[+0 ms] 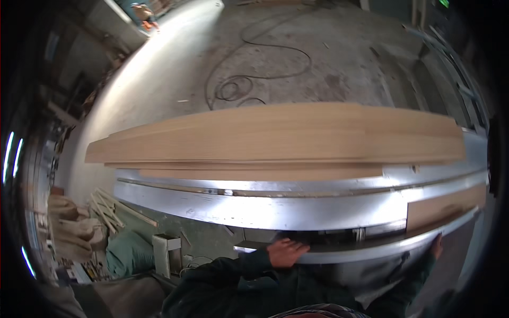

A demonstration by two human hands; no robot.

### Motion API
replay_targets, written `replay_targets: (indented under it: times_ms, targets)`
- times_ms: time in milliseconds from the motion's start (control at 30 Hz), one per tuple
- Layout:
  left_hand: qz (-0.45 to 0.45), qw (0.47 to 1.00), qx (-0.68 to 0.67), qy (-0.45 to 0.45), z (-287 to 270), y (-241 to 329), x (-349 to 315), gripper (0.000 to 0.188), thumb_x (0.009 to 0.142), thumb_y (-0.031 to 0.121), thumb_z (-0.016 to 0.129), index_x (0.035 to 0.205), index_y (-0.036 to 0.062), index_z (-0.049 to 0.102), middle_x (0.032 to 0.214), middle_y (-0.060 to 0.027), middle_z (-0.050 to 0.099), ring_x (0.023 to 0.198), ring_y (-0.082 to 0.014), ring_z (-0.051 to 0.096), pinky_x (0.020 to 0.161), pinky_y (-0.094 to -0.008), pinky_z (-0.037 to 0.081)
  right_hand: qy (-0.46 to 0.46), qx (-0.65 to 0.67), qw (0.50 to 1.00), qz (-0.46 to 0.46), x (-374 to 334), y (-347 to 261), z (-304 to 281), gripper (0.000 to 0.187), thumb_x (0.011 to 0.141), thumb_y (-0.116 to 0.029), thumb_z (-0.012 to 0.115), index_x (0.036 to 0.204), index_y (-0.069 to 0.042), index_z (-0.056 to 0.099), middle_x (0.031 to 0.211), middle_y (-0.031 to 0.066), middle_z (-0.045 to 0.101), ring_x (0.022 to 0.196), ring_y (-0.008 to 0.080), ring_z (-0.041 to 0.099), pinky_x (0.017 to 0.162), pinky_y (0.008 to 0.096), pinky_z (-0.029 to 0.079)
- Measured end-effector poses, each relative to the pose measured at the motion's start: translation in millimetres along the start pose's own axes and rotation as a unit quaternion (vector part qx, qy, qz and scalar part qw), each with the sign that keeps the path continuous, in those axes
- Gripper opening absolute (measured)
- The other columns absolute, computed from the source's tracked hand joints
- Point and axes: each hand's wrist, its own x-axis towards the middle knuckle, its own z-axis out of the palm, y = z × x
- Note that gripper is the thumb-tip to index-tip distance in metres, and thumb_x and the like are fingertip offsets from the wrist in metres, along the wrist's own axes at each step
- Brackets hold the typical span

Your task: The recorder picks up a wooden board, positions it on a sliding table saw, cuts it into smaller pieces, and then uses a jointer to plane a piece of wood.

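My left hand (289, 252) lies over the left part of a curved-looking silver metal rail (371, 255), its fingers bent down around the edge. Farther right, my right hand (437, 247) grips the same rail from the near side; only part of it shows. Just beyond the rail runs a shiny metal machine table (265, 210) with a long slot (297, 193) across it. A stack of long light-brown wooden boards (275, 135) rests on the table's far side, touched by neither hand. A brown wooden piece (442, 208) sits between rail and table at the right.
Left of the table are wooden strips (114, 209), brown sacks (79, 233), a green bag (130, 253) and a pale box-like stand (167, 249). Beyond the boards, a dark cable (236, 87) coils on the concrete floor. Metal frames (450, 69) stand at the far right.
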Motion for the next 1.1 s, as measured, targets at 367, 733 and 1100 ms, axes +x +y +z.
replay_targets:
  times_ms: [367,733,1100]
  targets:
    - [-0.013,1.0,-0.021,0.002,-9.5,-7.3,5.8,0.038,0.076,0.011,0.044,0.113,0.0053,0.051,0.1,-0.0108,0.06,0.09,-0.0231,0.059,0.08,-0.0323,0.043,0.012,-0.026,1.0,-0.006,0.8,-28.6,10.2,0.066,0.081,-0.058,0.044,0.113,0.0,0.053,0.112,0.0208,0.055,0.105,0.0291,0.052,0.088,0.0343,0.038]
    - [-0.026,1.0,-0.015,0.001,-13.3,-1.1,11.1,0.037,0.076,0.01,0.044,0.111,0.0056,0.052,0.1,-0.0114,0.06,0.089,-0.0233,0.059,0.08,-0.0325,0.044,0.024,-0.025,0.999,-0.021,-3.2,-30.8,22.1,0.07,0.08,-0.06,0.042,0.108,0.004,0.055,0.106,0.0241,0.056,0.102,0.0339,0.053,0.087,0.0364,0.039]
    - [-0.029,0.999,-0.017,0.027,-6.5,1.3,5.9,0.036,0.073,0.011,0.047,0.108,0.0065,0.053,0.093,-0.0108,0.06,0.082,-0.0248,0.06,0.074,-0.0339,0.046,0.05,-0.086,0.995,0.01,-44.6,-71.2,27.6,0.067,0.083,-0.061,0.032,0.119,-0.007,0.05,0.113,0.0186,0.054,0.105,0.0355,0.049,0.088,0.0394,0.037]
